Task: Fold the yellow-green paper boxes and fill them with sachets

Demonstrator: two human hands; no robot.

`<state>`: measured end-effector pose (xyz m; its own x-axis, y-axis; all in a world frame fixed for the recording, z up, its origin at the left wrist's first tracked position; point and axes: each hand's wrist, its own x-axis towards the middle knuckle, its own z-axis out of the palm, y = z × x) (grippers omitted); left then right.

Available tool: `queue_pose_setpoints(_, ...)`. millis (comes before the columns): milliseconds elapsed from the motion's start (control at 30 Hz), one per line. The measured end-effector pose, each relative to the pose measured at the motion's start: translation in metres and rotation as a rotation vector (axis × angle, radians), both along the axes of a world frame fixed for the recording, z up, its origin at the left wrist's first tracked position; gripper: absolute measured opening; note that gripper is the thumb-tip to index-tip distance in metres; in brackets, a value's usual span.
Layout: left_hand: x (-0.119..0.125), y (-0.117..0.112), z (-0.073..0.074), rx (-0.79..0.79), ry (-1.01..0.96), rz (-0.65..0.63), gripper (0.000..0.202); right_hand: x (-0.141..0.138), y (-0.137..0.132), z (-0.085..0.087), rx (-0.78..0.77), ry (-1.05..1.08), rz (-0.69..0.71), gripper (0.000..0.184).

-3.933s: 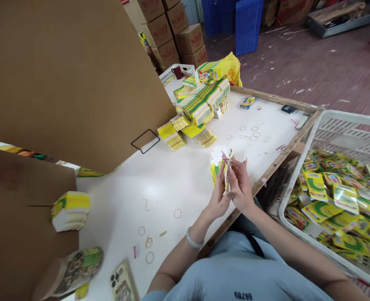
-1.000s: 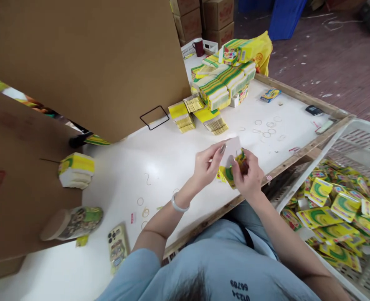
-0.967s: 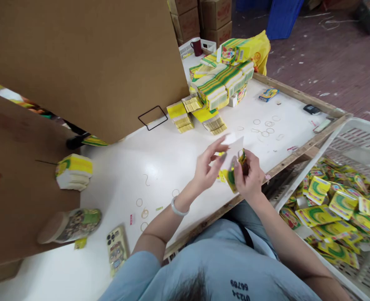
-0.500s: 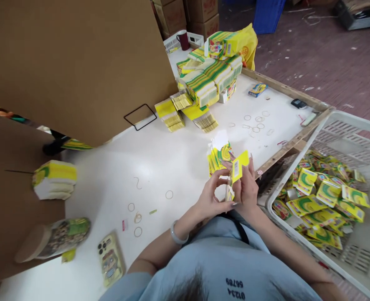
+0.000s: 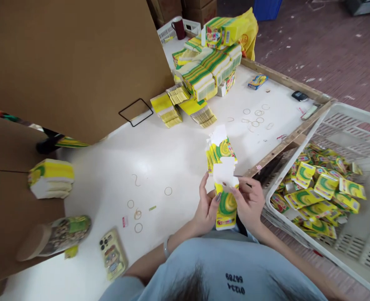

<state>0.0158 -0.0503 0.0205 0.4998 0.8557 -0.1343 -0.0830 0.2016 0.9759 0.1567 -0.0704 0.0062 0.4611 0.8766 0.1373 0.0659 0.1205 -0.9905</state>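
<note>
Between my two hands is a small yellow and green carton (image 5: 226, 209), its white flaps standing up at the far end. My left hand (image 5: 207, 207) grips the carton's left side, with the thumb on its printed face. On the other side my right hand (image 5: 249, 202) pinches the carton near the base of the flaps. Just beyond it, a fanned stack of flat cartons (image 5: 218, 150) lies on the white table (image 5: 178, 159). To my right, a white plastic crate (image 5: 324, 125) holds many yellow cartons (image 5: 327, 186).
Bundled cartons (image 5: 205, 71) are piled at the back beside a yellow bag (image 5: 249, 35). Rubber bands (image 5: 168, 191) lie scattered. A phone (image 5: 112, 255), a jar (image 5: 67, 232) and a brown cardboard panel (image 5: 78, 62) are on the left. A wooden rail (image 5: 285, 148) edges the table.
The carton has turned from edge-on to face-up, showing its printed front and raised white flaps. Both hands have shifted to its two sides. The view has tilted slightly.
</note>
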Motion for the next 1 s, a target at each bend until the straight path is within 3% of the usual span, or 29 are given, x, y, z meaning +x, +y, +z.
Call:
queue_pose_setpoints(233, -0.017, -0.013, -0.006, -0.089, -0.015, -0.163, 0.083, 0.010, -0.041, -0.012, -0.137, 0.076, 0.181, 0.029)
queue_pose_setpoints(400, -0.015, -0.016, -0.010, -0.144, -0.006, -0.055, 0.081, 0.013, -0.042, -0.011, -0.150, 0.070, 0.100, 0.025)
queue_pose_setpoints(500, -0.021, -0.013, -0.011, -0.102, 0.062, -0.141, 0.064, 0.015, -0.039, -0.007, -0.144, 0.014, 0.170, 0.019)
queue_pose_setpoints(567, -0.025, -0.009, -0.010, -0.047, 0.096, -0.224, 0.051, 0.017, -0.038, -0.005, -0.126, -0.035, 0.226, 0.027)
queue_pose_setpoints(667, -0.027, -0.005, -0.010, 0.041, 0.116, -0.196, 0.039, 0.020, -0.037, -0.007, -0.092, -0.136, 0.124, 0.023)
queue_pose_setpoints(733, -0.026, -0.005, -0.010, 0.073, 0.091, -0.150, 0.048, 0.026, -0.037, -0.009, -0.063, -0.229, 0.083, 0.019)
queue_pose_setpoints(833, -0.024, -0.005, -0.008, 0.065, 0.053, -0.160, 0.073, 0.038, -0.038, -0.009, 0.038, -0.280, 0.334, 0.025)
queue_pose_setpoints(933, -0.027, -0.002, 0.000, 0.042, 0.155, -0.197, 0.066, 0.044, -0.038, -0.003, 0.075, -0.183, 0.503, 0.040)
queue_pose_setpoints(1000, -0.028, 0.002, 0.006, 0.048, 0.254, -0.184, 0.058, 0.040, -0.038, 0.004, -0.068, -0.058, 0.520, 0.044)
